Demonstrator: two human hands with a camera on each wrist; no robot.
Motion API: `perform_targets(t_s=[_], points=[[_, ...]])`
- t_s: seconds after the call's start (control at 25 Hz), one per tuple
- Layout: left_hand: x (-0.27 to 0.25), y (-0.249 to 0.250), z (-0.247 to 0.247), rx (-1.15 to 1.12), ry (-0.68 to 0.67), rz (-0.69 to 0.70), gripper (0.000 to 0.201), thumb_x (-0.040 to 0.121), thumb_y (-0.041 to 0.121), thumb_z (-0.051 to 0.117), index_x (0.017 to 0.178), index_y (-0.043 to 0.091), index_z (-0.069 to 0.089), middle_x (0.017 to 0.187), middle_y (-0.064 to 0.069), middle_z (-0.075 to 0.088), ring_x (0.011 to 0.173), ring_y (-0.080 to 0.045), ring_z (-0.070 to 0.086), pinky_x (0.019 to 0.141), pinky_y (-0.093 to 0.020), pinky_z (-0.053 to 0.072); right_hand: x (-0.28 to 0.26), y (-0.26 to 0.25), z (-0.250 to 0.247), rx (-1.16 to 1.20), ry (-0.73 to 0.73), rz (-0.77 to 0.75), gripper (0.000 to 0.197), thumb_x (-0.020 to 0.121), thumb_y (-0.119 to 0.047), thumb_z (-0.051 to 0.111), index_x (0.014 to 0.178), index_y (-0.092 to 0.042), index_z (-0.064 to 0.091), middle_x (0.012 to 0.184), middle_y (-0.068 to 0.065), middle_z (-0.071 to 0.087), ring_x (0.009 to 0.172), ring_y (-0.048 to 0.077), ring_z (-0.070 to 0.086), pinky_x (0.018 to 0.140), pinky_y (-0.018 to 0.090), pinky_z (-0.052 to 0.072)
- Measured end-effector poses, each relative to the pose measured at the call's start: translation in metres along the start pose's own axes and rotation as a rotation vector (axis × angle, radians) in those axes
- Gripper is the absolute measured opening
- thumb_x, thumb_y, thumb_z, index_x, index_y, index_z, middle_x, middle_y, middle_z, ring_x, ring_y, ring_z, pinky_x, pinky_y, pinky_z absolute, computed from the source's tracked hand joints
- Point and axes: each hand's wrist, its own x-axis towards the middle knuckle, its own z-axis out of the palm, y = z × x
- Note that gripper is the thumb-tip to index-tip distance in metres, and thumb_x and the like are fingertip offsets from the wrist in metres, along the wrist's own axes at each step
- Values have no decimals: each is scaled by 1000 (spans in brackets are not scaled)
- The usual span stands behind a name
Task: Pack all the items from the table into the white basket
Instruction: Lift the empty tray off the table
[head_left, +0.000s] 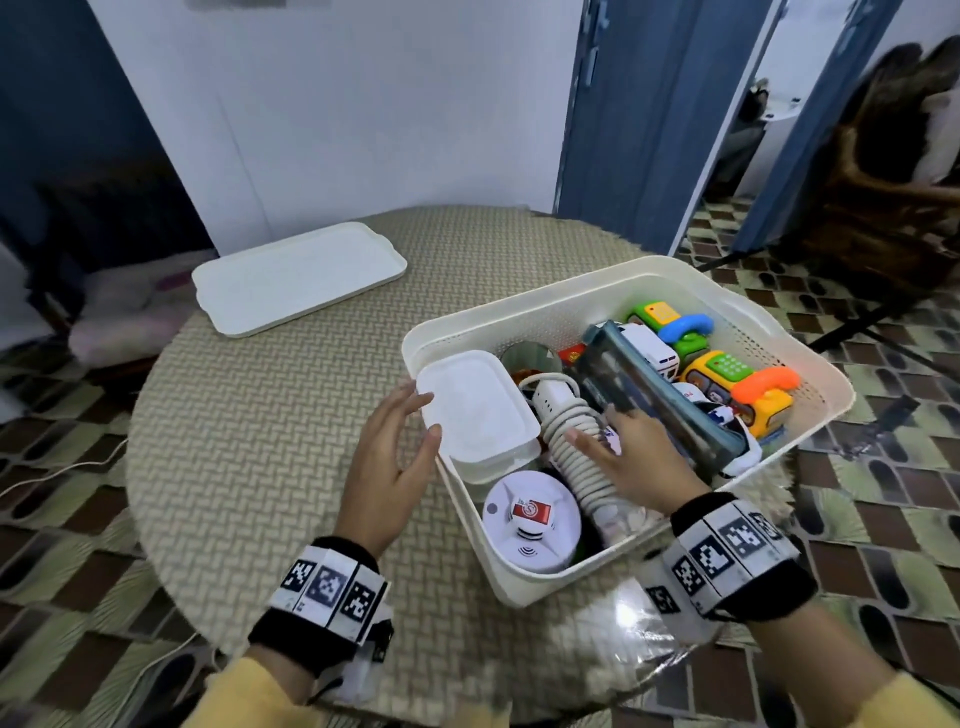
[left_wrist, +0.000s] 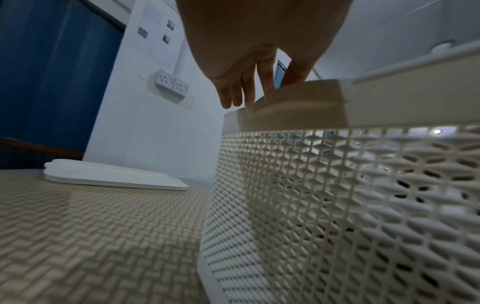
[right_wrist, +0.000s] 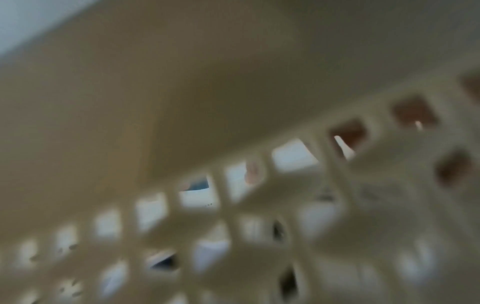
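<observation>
The white mesh basket (head_left: 670, 270) stands on the right side of the round table and holds several items. Among them are a white lidded box (head_left: 478, 410), a coiled white cable (head_left: 571, 457), a round white device (head_left: 530, 519), a dark clear case (head_left: 654, 400) and two toy phones (head_left: 743, 384). My left hand (head_left: 423, 415) lies with straight fingers against the box's left edge, also seen from the left wrist (left_wrist: 259, 94). My right hand (head_left: 595, 426) is inside the basket over the cable, fingers extended toward the dark case and holding nothing.
A flat white tray (head_left: 298, 275) lies at the table's far left, also in the left wrist view (left_wrist: 111, 176). The woven table mat (head_left: 260, 441) spreads left of the basket. The right wrist view shows only the blurred basket wall (right_wrist: 233, 102) up close.
</observation>
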Motion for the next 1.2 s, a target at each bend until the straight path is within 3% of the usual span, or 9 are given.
perform_targets(t_s=[0.08, 0.16, 0.24, 0.44, 0.52, 0.6, 0.88, 1.08, 1.2], points=[[-12, -4, -16, -48, 31, -52, 34, 91, 31, 52, 123, 24, 57, 137, 10, 50, 131, 0, 39, 109, -20, 29, -14, -26, -11, 71, 103, -107, 52, 91, -48, 52, 118, -3, 56, 114, 18, 57, 113, 32, 50, 92, 36, 38], [-19, -8, -32, -75, 28, -116, 31, 94, 24, 55, 124, 27, 56, 133, 13, 54, 127, 2, 43, 105, -12, 30, -28, -55, -18, 129, 85, -204, 38, 94, -30, 55, 121, -3, 58, 116, 14, 60, 110, 26, 53, 90, 32, 39], [-24, -13, -48, -51, 7, -145, 34, 94, 18, 56, 127, 26, 55, 131, 15, 54, 125, 3, 44, 97, -2, 29, -39, -86, -18, 146, 16, -304, 40, 93, -31, 55, 125, -7, 57, 116, 5, 61, 109, 19, 56, 92, 31, 42], [-39, -26, -97, -14, -39, -201, 35, 93, 17, 55, 127, 26, 54, 131, 14, 54, 125, 2, 44, 103, -16, 33, -63, -166, 10, 228, -97, -548, 36, 92, -29, 57, 126, -15, 58, 118, -4, 63, 109, 6, 56, 95, 23, 44], [-50, -40, -122, 31, -24, -225, 35, 93, 17, 56, 127, 24, 54, 131, 13, 55, 125, -1, 45, 106, -23, 35, -71, -198, 40, 222, -112, -634, 35, 93, -26, 56, 127, -15, 58, 122, -4, 61, 111, 5, 54, 92, 17, 40], [-64, -56, -147, 125, -49, -246, 34, 93, 18, 56, 127, 21, 55, 130, 9, 56, 124, -5, 47, 107, -29, 37, -72, -220, 78, 168, -148, -698, 36, 94, -26, 54, 129, -16, 56, 127, -3, 58, 115, 8, 52, 93, 17, 37], [-134, -147, -270, 559, -249, -417, 34, 89, 25, 57, 121, 17, 58, 123, 0, 61, 115, -19, 55, 98, -37, 41, -86, -292, 242, -83, -529, -583, 41, 96, -24, 50, 135, -11, 47, 138, 7, 50, 126, 19, 46, 102, 28, 36], [-180, -198, -345, 647, -400, -585, 32, 91, 31, 54, 122, 22, 55, 126, 3, 60, 114, -17, 56, 97, -31, 36, -100, -329, 332, -109, -660, -477, 44, 93, -26, 54, 135, -12, 48, 123, 14, 61, 110, 27, 60, 96, 39, 46], [-196, -222, -376, 675, -412, -611, 33, 92, 36, 53, 122, 22, 55, 127, 3, 60, 115, -17, 56, 97, -32, 37, -104, -344, 366, -202, -674, -464, 48, 92, -31, 54, 137, -15, 46, 131, 12, 55, 120, 24, 52, 100, 37, 43]])
